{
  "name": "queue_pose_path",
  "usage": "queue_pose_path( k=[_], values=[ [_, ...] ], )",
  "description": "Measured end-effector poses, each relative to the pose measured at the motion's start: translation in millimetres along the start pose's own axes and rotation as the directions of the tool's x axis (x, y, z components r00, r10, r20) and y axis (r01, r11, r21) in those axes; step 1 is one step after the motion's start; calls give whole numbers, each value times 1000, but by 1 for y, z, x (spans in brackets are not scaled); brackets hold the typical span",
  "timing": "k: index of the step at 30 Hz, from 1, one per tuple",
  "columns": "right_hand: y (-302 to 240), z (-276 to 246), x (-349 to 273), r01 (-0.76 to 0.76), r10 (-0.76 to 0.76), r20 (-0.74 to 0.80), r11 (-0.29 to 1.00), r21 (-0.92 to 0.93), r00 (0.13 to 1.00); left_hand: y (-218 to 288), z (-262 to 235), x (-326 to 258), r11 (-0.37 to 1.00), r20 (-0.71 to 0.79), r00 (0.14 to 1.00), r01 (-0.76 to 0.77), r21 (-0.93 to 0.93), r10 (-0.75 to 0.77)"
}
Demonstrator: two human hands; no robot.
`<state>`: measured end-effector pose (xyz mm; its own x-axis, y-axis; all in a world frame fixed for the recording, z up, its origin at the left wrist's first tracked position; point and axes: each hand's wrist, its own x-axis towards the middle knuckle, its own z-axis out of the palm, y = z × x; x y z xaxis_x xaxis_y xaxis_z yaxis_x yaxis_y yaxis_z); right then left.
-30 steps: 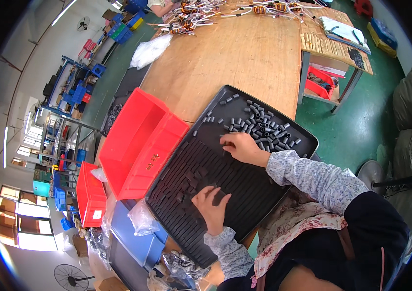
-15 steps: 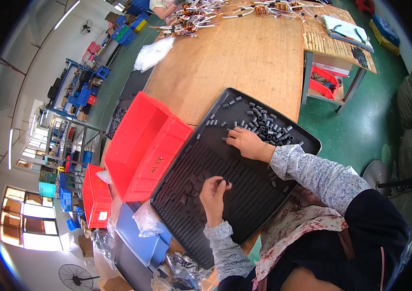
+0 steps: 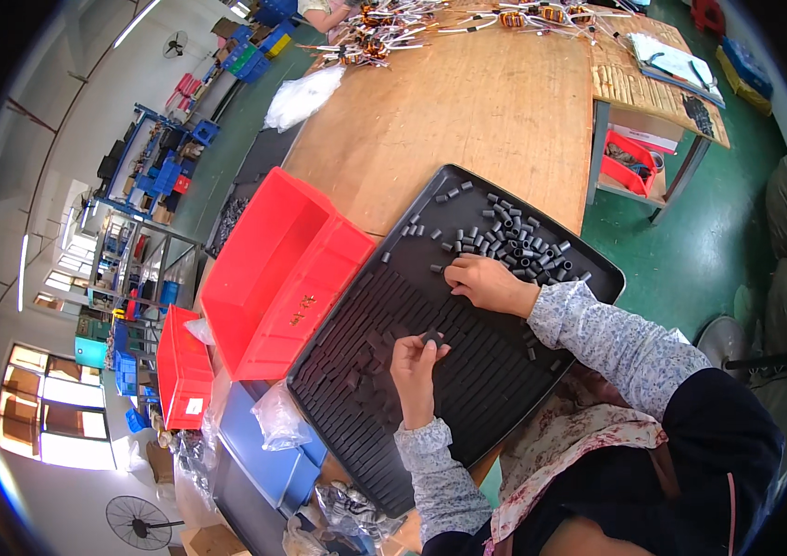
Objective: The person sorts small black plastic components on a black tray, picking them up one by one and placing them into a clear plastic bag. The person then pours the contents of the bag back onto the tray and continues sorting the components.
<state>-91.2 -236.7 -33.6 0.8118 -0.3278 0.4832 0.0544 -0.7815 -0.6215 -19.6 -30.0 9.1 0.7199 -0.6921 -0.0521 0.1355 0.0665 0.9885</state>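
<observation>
A black tray [image 3: 612, 276] lies tilted across the table corner in front of me. Rows of thin dark strips [image 3: 412, 315] cover much of it, with a few loose dark pieces [image 3: 365, 366] on top. At its far side is a heap of short grey tubes [image 3: 523, 248]. My left hand [image 3: 415, 375] is raised over the strips, thumb and fingers pinching a small black piece [image 3: 431, 337]. My right hand [image 3: 493, 285] is closed, fingertips down on the tray just beside a single grey tube [image 3: 437, 269]; anything under the fingertips is hidden.
Left of the tray stands a red bin [image 3: 273, 296], with another red bin [image 3: 185, 366] beyond it. A blue bin [image 3: 268, 454] and plastic bags [image 3: 280, 417] sit near the tray's left edge. Wired coils [image 3: 375, 37] lie at the wooden table's [image 3: 449, 102] far end, near another person's arm [image 3: 328, 17].
The view has shifted slightly. The black piece in my left hand shows more clearly now, fingers turned up around it. My right hand has drawn back a little from the single tube.
</observation>
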Motion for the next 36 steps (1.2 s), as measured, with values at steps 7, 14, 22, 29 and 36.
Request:
queue_pose_path(
  k=[7,14,22,29,36],
  values=[
    [-29,-4,2,-153,90,124,563,812,988,-7,12,-2,997,82,996,-48,65,43],
    [-32,1,-3,-341,44,355,413,844,934,-18,-3,0,983,140,987,59,175,-84],
    [-32,-12,1,74,-284,256,789,609,924,-19,-9,-1,989,129,990,37,146,-56],
    [-32,-4,-2,-188,-41,248,536,823,968,-14,-14,2,990,86,993,94,-105,-85],
    [-13,14,25,-384,414,100,691,612,905,-1,-6,3,993,36,998,49,-110,-46]
  ],
)
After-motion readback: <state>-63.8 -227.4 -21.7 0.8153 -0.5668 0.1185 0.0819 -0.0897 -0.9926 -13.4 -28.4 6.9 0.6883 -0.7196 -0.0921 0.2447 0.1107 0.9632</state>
